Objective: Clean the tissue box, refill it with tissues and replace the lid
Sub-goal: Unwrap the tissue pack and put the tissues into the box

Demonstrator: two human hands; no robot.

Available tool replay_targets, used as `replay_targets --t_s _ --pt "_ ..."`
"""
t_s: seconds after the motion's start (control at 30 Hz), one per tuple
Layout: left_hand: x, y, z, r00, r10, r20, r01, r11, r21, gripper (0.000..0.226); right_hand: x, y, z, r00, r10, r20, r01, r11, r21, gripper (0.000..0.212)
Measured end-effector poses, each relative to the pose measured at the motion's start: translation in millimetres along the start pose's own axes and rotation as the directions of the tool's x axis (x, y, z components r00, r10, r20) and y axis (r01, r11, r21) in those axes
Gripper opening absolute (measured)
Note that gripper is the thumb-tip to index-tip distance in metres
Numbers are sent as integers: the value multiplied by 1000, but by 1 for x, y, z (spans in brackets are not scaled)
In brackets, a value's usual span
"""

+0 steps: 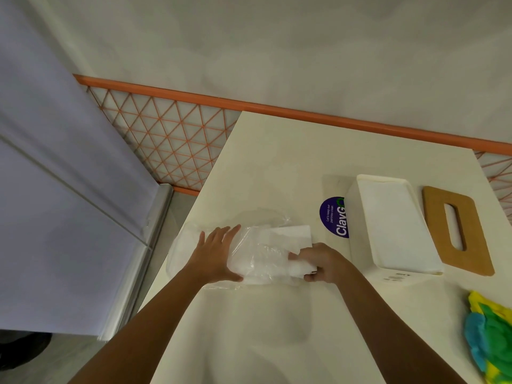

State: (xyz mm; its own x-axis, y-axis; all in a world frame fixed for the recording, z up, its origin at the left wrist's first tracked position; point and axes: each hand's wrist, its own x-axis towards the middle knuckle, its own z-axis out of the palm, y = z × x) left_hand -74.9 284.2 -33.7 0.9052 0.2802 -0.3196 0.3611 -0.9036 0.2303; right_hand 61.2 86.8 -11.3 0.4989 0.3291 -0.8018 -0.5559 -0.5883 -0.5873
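1. Hands: the left hand (214,252) lies flat, fingers straight, pressing down on the clear plastic wrapper (249,256) at centre frame. The right hand (322,263) is clamped round the near end of the tissue stack (291,235), which sticks partly out of the wrapper.
2. Task items: the white tissue box (360,234) stands open at centre right on the table (277,162). Its wooden lid (476,245) lies flat just beside it, further right.
3. Risk: a grip on only one end may fan or tear the stack as it leaves the wrapper.
4. Risk: the wrapper is thin and slack. It could drag along with the tissues if the flat hand slips.
5. Risk: a skewed stack may catch the box rim and stop the lid seating.
6. Risk: the pack lies near the table's left edge, so loose sheets could go over.
7. Writing: a purple round sticker (333,217), partly hidden by the box, reads "ClayGo" and "Let's keep our pantries clean".
8. Writing: small print on the box's near wall is illegible.
9. Other: a multicoloured cloth (490,336) sits at lower right.
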Motion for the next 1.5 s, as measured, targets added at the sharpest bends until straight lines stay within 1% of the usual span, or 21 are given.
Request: replay_targets --t_s 0.1,0.17,0.3,0.37,0.43,0.5,0.6,0.63,0.67,0.7,0.77,0.87,0.93,1.0,1.17,1.23,1.3,1.33,1.4,1.47,1.5 --pt "-1 1 0 999 -6 44 3 998 67 117 -6 0 -4 999 -48 -11 48 999 -6 16" --pt "-2 1 -3 999 -4 53 -1 995 95 117 -9 -2 -10 992 -116 -54 116 993 5 22" --pt "-4 2 -9 998 -24 59 16 991 130 115 -15 -6 -26 952 -267 -149 291 940 178 19" --pt "-5 1 -11 997 -37 70 26 989 148 116 -18 -7 -31 936 -309 -171 343 909 236 22" --pt "-7 2 -14 994 -50 95 36 989 141 120 -22 -4 -36 941 -304 -149 336 896 290 21" --pt "-9 4 -19 989 -65 131 50 993 108 126 -26 -1 -38 956 -274 -105 294 886 359 18" --pt "-11 9 -28 981 -78 175 80 997 -5 152 -29 5 -40 965 -263 -17 241 854 462 20" --pt "-12 11 -31 981 -78 175 88 995 -47 159 -30 6 -40 965 -264 3 230 847 479 21" --pt "-12 14 -34 983 -78 166 94 991 -91 160 -31 6 -40 963 -268 10 231 848 477 22" --pt "-13 19 -36 985 -80 152 102 985 -141 156 -33 5 -41 961 -277 7 242 852 464 25" --pt "-16 34 -44 989 -93 118 121 960 -252 134 -35 0 -43 955 -296 -21 278 870 407 34" --pt "-13 55 -51 989 -135 61 148 899 -412 103 -44 -11 -54 932 -354 -82 361 881 306 33" --pt "-6 69 -52 989 -145 10 130 851 -510 87 -55 -21 -67 904 -403 -141 427 869 251 31" --pt "2 85 -54 991 -132 -29 89 802 -591 77 -67 -31 -83 873 -448 -192 482 851 209 32" --pt "21 136 -64 978 -177 -112 23 621 -783 59 -97 -48 -130 817 -509 -273 567 796 212 39" --pt "29 155 -68 974 -207 -95 33 542 -840 56 -110 -52 -148 793 -530 -299 600 764 238 39" --pt "38 172 -70 975 -218 -33 74 464 -883 58 -121 -54 -165 775 -546 -318 625 739 254 42" --pt "43 180 -71 975 -222 25 113 394 -912 60 -126 -53 -172 770 -546 -332 631 729 264 42" --pt "50 194 -73 967 -205 150 192 203 -960 54 -133 -51 -184 763 -538 -359 639 709 297 44" --pt "52 206 -76 965 -119 236 237 -1 -971 38 -134 -45 -193 775 -519 -362 627 704 334 48" --pt "54 213 -76 965 -50 258 254 -72 -964 35 -134 -41 -199 789 -505 -350 610 715 342 49"
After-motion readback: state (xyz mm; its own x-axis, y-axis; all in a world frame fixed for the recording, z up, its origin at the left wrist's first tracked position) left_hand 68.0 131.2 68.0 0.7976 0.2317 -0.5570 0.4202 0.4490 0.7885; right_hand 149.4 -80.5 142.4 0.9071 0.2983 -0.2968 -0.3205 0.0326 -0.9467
